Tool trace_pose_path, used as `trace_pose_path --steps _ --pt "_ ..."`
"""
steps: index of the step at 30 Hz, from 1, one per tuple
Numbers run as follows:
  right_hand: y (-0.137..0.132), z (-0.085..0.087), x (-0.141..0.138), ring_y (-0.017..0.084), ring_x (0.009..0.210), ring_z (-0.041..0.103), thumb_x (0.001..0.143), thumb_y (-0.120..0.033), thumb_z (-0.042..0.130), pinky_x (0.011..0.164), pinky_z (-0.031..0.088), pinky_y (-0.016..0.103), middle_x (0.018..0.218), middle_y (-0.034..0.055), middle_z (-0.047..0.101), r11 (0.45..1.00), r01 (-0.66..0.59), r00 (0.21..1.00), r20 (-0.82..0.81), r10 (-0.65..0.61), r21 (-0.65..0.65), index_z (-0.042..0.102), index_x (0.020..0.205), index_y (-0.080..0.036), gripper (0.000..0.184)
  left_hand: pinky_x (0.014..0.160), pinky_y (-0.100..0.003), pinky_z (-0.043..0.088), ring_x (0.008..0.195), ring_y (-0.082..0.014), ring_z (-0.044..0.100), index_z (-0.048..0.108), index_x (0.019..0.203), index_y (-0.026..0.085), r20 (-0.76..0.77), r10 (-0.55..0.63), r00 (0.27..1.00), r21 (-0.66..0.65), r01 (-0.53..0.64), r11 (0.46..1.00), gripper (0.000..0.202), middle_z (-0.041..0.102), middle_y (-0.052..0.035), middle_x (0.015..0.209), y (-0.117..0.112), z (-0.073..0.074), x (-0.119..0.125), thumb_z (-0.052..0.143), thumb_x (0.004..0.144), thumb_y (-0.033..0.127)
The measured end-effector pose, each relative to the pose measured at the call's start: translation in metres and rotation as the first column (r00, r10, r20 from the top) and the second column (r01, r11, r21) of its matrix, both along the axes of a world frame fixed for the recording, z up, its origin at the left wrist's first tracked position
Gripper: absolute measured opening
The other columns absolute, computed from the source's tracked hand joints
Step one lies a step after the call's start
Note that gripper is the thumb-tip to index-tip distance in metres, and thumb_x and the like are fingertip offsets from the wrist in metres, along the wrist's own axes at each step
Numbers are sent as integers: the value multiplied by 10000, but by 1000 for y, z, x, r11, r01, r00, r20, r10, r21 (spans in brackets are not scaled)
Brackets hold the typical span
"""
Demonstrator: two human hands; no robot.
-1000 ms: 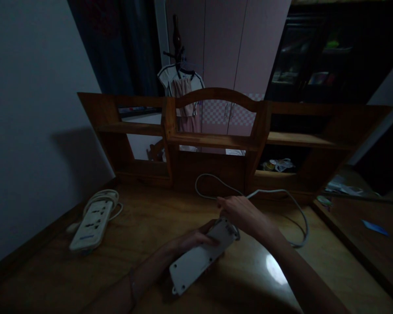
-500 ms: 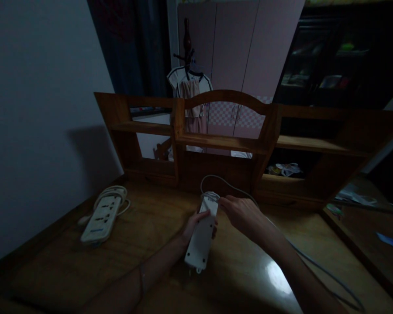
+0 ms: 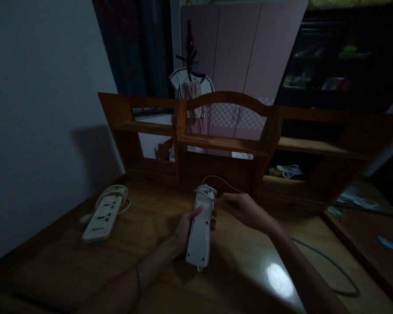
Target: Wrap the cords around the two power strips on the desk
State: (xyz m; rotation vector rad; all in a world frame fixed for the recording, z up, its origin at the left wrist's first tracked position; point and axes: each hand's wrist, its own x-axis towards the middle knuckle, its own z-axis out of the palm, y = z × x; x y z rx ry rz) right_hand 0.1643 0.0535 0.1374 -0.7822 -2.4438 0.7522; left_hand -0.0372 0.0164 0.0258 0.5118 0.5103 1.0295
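Note:
A white power strip (image 3: 200,231) is held lengthwise above the wooden desk (image 3: 150,244), its back side up. My left hand (image 3: 185,226) is wrapped round its middle from the left. My right hand (image 3: 240,208) pinches the strip's white cord (image 3: 327,261) close to the far end of the strip, where a turn of cord loops over that end. The rest of the cord trails off to the right across the desk.
A second white power strip (image 3: 101,212) with its cord coiled lies at the left near the wall. A wooden shelf unit (image 3: 222,144) stands along the back of the desk, with small items in its right compartment. A bright light reflection shows on the desk.
The power strip has turned from lying slantwise to pointing away from me. The loose cord loop at the back has been drawn in and now wraps the strip's far end.

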Motion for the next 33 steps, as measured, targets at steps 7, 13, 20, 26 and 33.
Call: trace_pose_path --steps 7,13,20,26,33 --pt "39 -21 27 65 504 371 810 -496 623 472 280 181 617 -38 480 896 -49 995 -95 7 -441 620 856 -115 384 624 -263 438 672 -172 574 626 1017 59 -83 -109 991 160 121 980 446 596 -109 785 -7 2 3 474 855 446" --pt "62 -68 30 59 476 351 742 -524 681 452 260 179 578 -37 491 727 -201 978 -170 117 -656 607 746 -109 421 613 -257 435 651 -162 557 626 996 47 -106 -256 961 206 273 940 468 574 -119 795 -8 3 -1 520 786 452" --pt "62 -81 29 117 620 533 539 -421 844 599 425 210 681 1 611 554 -310 913 -79 400 -773 651 766 -91 444 573 -298 456 638 -204 608 455 1297 118 -126 -556 822 180 570 802 640 630 -159 957 -14 9 -4 588 713 342" --pt "40 -58 12 113 673 516 558 -384 832 619 419 174 735 -39 588 598 -372 753 146 641 -710 650 840 -87 448 659 -303 480 845 -238 631 312 1425 285 -265 -611 746 62 646 761 888 615 -84 1102 -31 26 -6 645 618 118" --pt "33 -30 25 129 751 547 694 -372 757 677 443 197 871 1 611 736 -346 848 143 511 -582 619 1065 -117 471 622 -320 464 695 -218 615 496 1268 139 -119 -526 842 153 539 829 596 627 -124 979 -26 13 5 581 696 284"
